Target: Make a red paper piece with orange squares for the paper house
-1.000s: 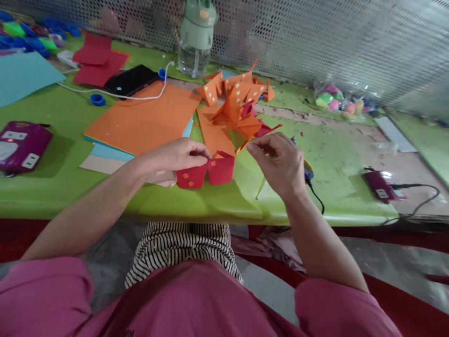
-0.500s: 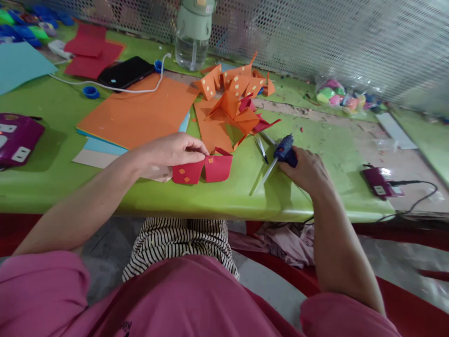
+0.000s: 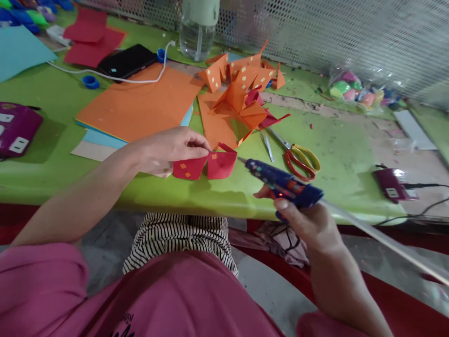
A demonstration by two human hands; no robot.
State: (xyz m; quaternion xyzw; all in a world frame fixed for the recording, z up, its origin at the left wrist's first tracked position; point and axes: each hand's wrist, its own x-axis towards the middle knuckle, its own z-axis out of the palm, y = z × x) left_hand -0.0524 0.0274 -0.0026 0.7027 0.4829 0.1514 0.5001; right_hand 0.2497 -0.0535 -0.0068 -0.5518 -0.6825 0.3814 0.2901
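Observation:
My left hand pinches the upper edge of a folded red paper piece dotted with small orange squares, close to the table's front edge. In my right hand is a dark blue glue gun, a small red light lit on its body. Its nozzle points left, a short gap from the red paper's right side. A long translucent glue stick sticks out of its back end. Beyond the gun lie scissors with a red and a yellow handle, and tweezers.
Folded orange paper pieces stand behind the red one. Orange sheets, a black phone, a white cable and a water bottle lie or stand further back. Purple power boxes sit at both sides.
My right hand has lifted the glue gun off the table and turned it so the nozzle faces the red paper. The scissors now show. My left hand keeps its hold.

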